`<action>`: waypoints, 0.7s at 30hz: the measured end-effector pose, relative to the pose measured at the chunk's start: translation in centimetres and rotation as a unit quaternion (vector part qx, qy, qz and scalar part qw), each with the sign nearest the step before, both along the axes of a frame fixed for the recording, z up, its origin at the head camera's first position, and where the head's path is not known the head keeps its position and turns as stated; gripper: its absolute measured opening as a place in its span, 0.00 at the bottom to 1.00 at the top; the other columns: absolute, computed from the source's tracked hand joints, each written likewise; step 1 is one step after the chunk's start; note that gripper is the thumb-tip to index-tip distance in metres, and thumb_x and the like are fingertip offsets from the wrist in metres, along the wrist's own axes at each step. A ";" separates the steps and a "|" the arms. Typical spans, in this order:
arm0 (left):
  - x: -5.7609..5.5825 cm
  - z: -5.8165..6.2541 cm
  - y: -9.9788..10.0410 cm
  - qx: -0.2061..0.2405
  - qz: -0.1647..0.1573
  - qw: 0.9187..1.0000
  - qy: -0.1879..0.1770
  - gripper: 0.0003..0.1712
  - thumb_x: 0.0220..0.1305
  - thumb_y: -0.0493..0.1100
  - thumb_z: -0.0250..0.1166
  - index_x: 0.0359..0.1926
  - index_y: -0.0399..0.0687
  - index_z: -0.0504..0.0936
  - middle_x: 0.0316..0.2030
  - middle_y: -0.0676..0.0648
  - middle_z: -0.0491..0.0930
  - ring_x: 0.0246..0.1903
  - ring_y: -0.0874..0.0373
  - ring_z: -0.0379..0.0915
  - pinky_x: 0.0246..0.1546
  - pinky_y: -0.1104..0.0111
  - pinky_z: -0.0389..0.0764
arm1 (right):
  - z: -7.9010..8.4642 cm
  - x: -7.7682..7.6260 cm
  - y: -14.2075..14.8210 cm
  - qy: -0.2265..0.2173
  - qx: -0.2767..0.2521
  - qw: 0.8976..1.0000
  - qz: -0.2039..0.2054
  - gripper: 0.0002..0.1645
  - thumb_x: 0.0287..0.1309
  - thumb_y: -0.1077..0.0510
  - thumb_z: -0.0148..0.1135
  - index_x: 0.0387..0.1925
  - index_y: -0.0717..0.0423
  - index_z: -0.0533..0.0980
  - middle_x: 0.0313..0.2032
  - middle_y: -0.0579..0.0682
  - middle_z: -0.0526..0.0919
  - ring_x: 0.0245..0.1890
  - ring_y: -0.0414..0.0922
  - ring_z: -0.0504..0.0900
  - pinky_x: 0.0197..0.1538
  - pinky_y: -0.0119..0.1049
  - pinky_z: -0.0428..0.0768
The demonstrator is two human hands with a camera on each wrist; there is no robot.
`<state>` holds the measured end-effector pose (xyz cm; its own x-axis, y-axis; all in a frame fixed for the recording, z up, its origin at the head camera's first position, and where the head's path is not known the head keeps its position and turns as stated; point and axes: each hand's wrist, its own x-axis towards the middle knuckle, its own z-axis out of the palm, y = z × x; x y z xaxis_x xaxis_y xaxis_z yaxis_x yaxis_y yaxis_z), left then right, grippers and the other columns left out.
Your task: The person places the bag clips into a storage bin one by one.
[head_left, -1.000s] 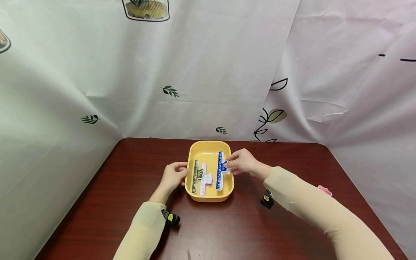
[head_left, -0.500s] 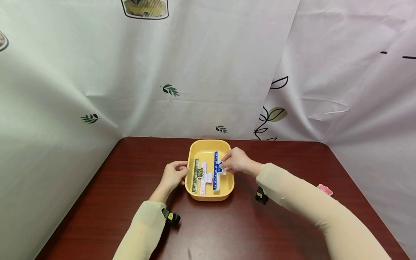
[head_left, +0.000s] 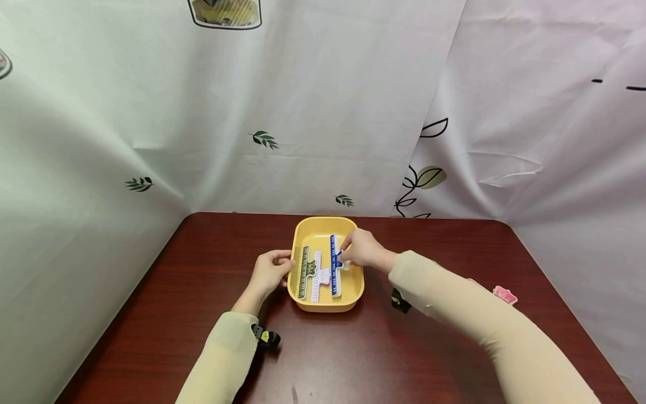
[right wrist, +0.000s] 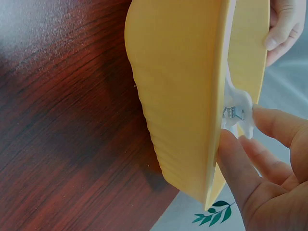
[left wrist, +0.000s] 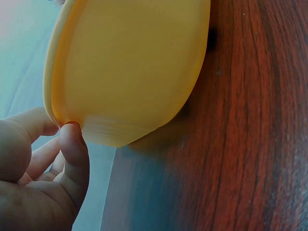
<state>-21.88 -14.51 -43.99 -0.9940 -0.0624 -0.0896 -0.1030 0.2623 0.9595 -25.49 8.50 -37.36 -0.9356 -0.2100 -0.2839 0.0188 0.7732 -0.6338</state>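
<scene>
In the head view, your right grip (head_left: 364,248) is pinching the blue clip (head_left: 335,266) inside the yellow tray (head_left: 327,308), just right of the lilac clip (head_left: 322,276); the dark green clip (head_left: 305,275) is lying further left. Drifting left, you could be knocking into the lilac clip, since the gap is narrow. All three clips are showing long, straight bars with key-like stripes.

In the left wrist view, your left grip is holding the tray's rim between thumb and fingers; too light a hold could be letting the tray skid on the smooth, wood-grained bench (left wrist: 250,120).

In the right wrist view, your fingertips are bracketing a glossy, rounded white handle (right wrist: 244,98) with a metal coil spring (right wrist: 234,112); squeezing harder could be springing the clip open. The rippled, plastic-looking wall is hiding whether the clip is touching bottom.
</scene>
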 end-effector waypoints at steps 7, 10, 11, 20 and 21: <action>0.0 -0.1 -0.1 0.003 0.000 1.000 0.003 0.22 0.57 0.34 0.63 0.54 0.34 0.77 0.34 0.40 0.81 0.17 0.63 0.71 0.13 0.72 0.76 | -0.1 -0.5 -0.4 0.015 0.028 0.999 0.010 0.13 0.50 0.60 0.70 0.38 0.61 0.81 0.35 0.53 0.81 0.23 0.41 0.76 0.24 0.26 0.77; 0.1 0.0 0.0 0.009 -0.003 1.000 0.014 0.22 0.56 0.34 0.63 0.53 0.33 0.77 0.33 0.41 0.81 0.17 0.63 0.71 0.13 0.72 0.76 | -0.3 -0.6 -0.6 0.025 0.040 0.999 0.017 0.13 0.50 0.60 0.69 0.39 0.61 0.81 0.35 0.52 0.81 0.25 0.41 0.78 0.25 0.26 0.78; 0.1 0.0 0.0 0.011 -0.004 1.000 0.022 0.21 0.56 0.34 0.63 0.52 0.31 0.77 0.31 0.41 0.81 0.16 0.63 0.71 0.12 0.71 0.76 | -0.3 -0.7 -0.7 0.027 0.042 0.999 0.019 0.13 0.51 0.60 0.69 0.39 0.61 0.81 0.35 0.52 0.81 0.25 0.41 0.78 0.26 0.26 0.78; -0.1 -0.2 -0.1 0.007 0.000 1.000 0.006 0.21 0.56 0.34 0.64 0.53 0.33 0.77 0.33 0.41 0.81 0.17 0.63 0.71 0.13 0.71 0.77 | -0.8 -0.9 -1.3 0.027 0.051 0.998 0.024 0.08 0.50 0.62 0.69 0.34 0.62 0.81 0.31 0.53 0.82 0.22 0.41 0.77 0.22 0.25 0.76; -0.1 -0.2 -0.1 0.007 0.001 1.000 0.002 0.21 0.56 0.34 0.64 0.53 0.34 0.77 0.33 0.41 0.81 0.17 0.63 0.71 0.13 0.72 0.76 | -0.8 -0.9 -1.4 0.025 0.050 0.998 0.022 0.08 0.50 0.62 0.69 0.33 0.62 0.80 0.31 0.53 0.82 0.22 0.41 0.77 0.21 0.25 0.75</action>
<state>-22.00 -14.57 -44.16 -0.9942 -0.0632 -0.0871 -0.1002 0.2491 0.9633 -26.40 7.10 -38.19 -0.9397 -0.2249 -0.2577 -0.0473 0.8316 -0.5534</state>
